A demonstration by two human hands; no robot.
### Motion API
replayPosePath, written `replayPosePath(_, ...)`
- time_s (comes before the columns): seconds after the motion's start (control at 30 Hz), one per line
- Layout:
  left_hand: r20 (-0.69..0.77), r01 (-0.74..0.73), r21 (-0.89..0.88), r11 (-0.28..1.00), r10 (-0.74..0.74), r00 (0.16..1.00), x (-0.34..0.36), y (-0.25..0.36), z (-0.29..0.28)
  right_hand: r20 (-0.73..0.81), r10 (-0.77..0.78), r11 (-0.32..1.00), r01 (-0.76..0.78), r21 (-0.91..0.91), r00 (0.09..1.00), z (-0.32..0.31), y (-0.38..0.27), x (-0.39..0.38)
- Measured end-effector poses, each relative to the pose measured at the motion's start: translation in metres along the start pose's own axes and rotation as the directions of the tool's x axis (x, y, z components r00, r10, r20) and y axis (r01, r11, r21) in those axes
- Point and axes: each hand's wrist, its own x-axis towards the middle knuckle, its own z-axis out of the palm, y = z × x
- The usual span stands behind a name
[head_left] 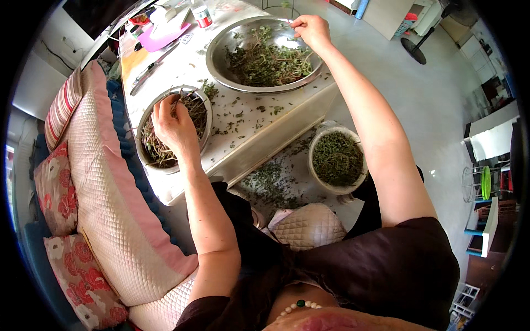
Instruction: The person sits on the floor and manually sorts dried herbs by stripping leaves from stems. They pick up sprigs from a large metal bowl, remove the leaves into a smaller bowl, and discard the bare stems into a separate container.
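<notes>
A large steel bowl [218, 69] on the table holds a heap of leafy green sprigs [265, 59]. At its far right rim, my right hand [314, 33] is closed in a pinch on what looks like a thin sprig. My left hand [172, 126] rests over a smaller steel bowl [208, 118] to the left, its bent fingers closed among brownish plant stems [160, 149]. Part of its grip is hidden by the hand itself. Below the table edge stands a white bucket [313, 165] filled with green leaves [338, 157].
Loose leaves litter the table [276, 118] and the floor by the bucket. A knife [142, 77], a pink sheet [163, 38] and a bottle [202, 15] lie or stand farther back. A quilted sofa [105, 193] runs along the left; a stand [417, 49] is at far right.
</notes>
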Motion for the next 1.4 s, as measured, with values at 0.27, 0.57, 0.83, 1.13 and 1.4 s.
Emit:
replayPosePath(0.27, 0.057, -0.146, -0.01, 0.989, 0.146, 0.988, -0.018, 0.042, 0.014, 0.12, -0.101, 0.931, 0.051, 0.362, 0.988, -0.08, -0.064, -0.097)
replayPosePath(0.57, 0.836, 0.799, -0.544, 0.254, 0.093, 0.54, -0.079, 0.107, 0.055, 0.262, 0.085, 0.861, -0.203, 0.466, 0.961, -0.128, -0.065, -0.217)
replayPosePath(0.83, 0.965, 0.934, -0.224, 0.278, 0.195, 0.174, -0.108, 0.126, 0.068, 0.257, 0.087, 0.845, -0.208, 0.493, 0.963, -0.138, -0.037, -0.239)
replayPosePath(1.13, 0.951, 0.932, -0.209, 0.295, 0.284, 0.123, -0.124, 0.147, 0.072, 0.343, 0.135, 0.56, -0.357, 0.747, 0.93, -0.15, -0.009, -0.245)
replayPosePath(1.4, 0.955, 0.947, -0.206, 0.248, 0.262, 0.139, -0.133, 0.163, 0.074, 0.284, 0.114, 0.589, -0.294, 0.753, 0.952, -0.15, -0.011, -0.248)
